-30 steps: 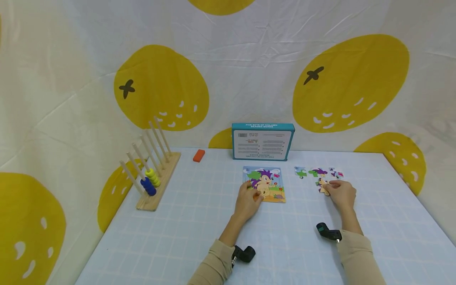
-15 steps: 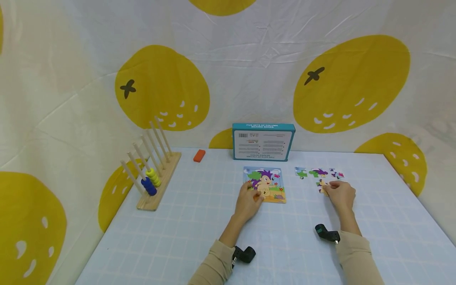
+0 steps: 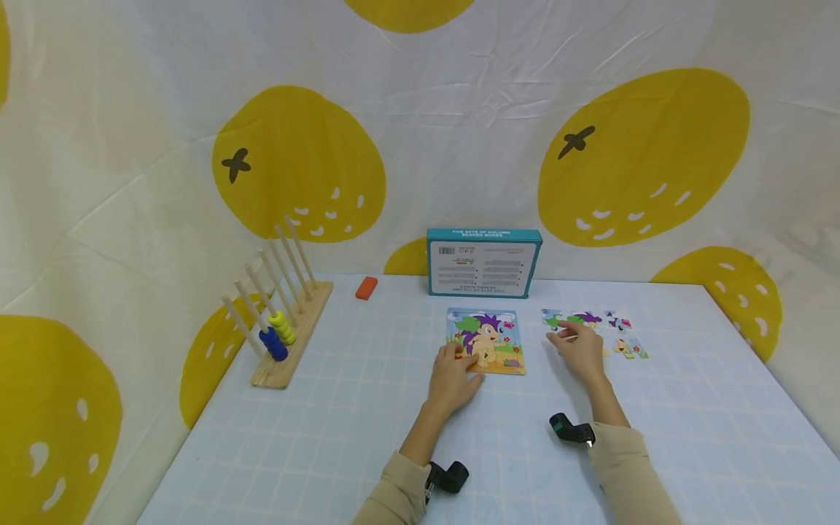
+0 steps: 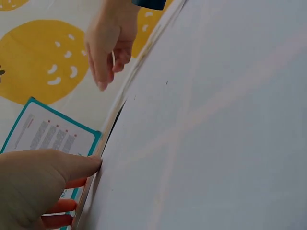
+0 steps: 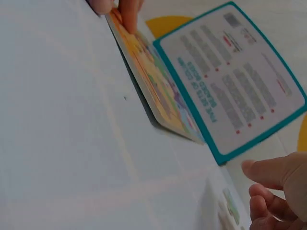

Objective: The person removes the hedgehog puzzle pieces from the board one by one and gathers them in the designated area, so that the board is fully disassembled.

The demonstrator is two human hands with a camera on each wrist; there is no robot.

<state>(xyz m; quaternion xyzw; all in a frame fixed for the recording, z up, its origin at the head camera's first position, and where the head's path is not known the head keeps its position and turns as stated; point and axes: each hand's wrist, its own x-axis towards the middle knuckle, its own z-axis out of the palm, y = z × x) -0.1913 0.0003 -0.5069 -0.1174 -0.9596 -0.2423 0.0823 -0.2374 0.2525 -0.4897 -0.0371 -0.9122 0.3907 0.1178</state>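
Here's the hedgehog puzzle board [image 3: 489, 337], lying flat in the middle of the desk [image 3: 367, 430], picture side up, and the left hand [image 3: 453, 375] has it gripped at the near-left corner, thumb at the edge, a finger over the picture. Across to the right hand [image 3: 581, 353], hovering low by the loose puzzle pieces [image 3: 589, 318], thumb and fingers drawn in (whether a piece sits between them I honestly can't tell; the fingers block the view). One more pair of pieces [image 3: 631, 348] lies just beside that hand, on its right. Behind the board stands a teal-edged box [image 3: 484, 267], upright. Further left, an orange block [image 3: 366, 287], then a wooden peg rack [image 3: 270, 375] carrying blue beads [image 3: 273, 343] and yellow beads [image 3: 282, 328]. Beyond it all, a pale backdrop [image 3: 459, 146] with big yellow fruit shapes!
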